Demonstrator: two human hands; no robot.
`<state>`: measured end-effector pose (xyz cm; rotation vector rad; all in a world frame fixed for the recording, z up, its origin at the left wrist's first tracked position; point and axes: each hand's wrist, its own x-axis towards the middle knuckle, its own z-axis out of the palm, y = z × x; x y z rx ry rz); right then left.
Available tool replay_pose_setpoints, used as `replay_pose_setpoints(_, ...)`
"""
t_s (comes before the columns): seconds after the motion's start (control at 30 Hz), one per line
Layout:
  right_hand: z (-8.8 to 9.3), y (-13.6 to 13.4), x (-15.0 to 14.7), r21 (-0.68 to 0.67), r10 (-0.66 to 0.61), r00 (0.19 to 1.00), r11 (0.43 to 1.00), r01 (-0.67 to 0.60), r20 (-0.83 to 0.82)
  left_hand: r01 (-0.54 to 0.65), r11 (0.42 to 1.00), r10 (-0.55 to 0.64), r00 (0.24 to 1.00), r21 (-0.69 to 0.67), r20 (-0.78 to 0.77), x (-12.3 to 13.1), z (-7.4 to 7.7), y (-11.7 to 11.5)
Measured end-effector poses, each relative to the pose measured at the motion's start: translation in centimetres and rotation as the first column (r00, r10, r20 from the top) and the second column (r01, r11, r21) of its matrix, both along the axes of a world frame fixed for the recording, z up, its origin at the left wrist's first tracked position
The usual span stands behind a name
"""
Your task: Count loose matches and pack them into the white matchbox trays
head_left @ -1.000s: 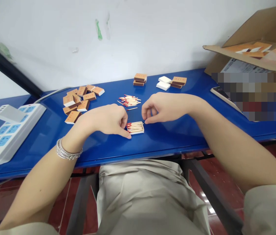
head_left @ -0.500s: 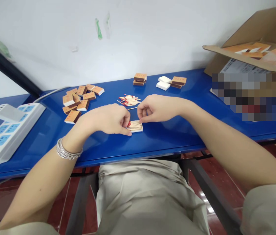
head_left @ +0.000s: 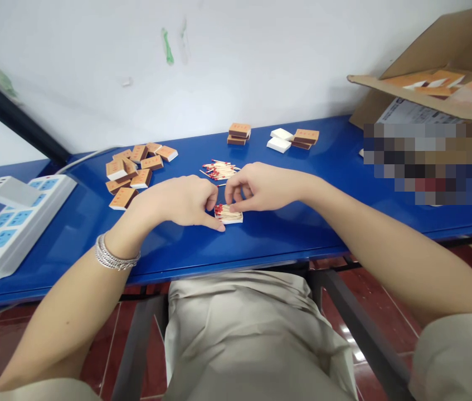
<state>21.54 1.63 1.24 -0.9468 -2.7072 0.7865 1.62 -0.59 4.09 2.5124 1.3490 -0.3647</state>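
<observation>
A small white matchbox tray (head_left: 232, 221) lies on the blue table, filled with red-tipped matches (head_left: 228, 212). My left hand (head_left: 191, 201) grips the tray's left end, the thumb at the near corner and the bent fingers at the far side. Over the tray's far edge is my right hand (head_left: 249, 188), fingers curled and thumb tip down at the matches; whatever may be between those fingertips is hidden. Just beyond both hands lies a loose pile of matches (head_left: 219, 169).
Several orange-brown matchboxes (head_left: 140, 162) are heaped at left, beside a white power strip (head_left: 22, 223). Farther back stand stacked matchboxes (head_left: 239, 132), two white trays (head_left: 280, 145) and more matchboxes (head_left: 306, 137). An open cardboard box (head_left: 411, 92) with matchbox packs sits at right.
My right hand has shifted left and slightly down, from the tray's right end to over its matches. The left hand's fingers have moved slightly left, still at the tray's left end.
</observation>
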Motion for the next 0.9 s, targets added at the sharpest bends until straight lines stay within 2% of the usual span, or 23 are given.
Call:
replay_pose_setpoints(0.17,0.0,-0.12,-0.12,0.006,0.008,1.0,1.0,-0.008,-0.001,0.037,0.999,-0.037,0.999,-0.018,0.01,0.36,0.02,-0.15)
replay_pose_setpoints(0.33,0.14,-0.07,-0.02,0.018,-0.014,1.0,1.0,0.014,0.001,0.037,0.999,-0.036,0.999,-0.027,0.019,0.33,0.15,-0.13)
replay_pose_setpoints(0.57,-0.31,-0.07,-0.34,0.023,0.028,1.0,0.999,-0.027,-0.008,0.032,0.998,-0.028,0.998,-0.06,0.052,0.5,0.15,-0.11)
replay_pose_setpoints(0.9,-0.28,-0.02,-0.26,0.035,0.001,1.0,0.999,-0.001,-0.003,0.027,0.999,-0.026,0.999,-0.035,0.039,0.33,0.44,-0.12)
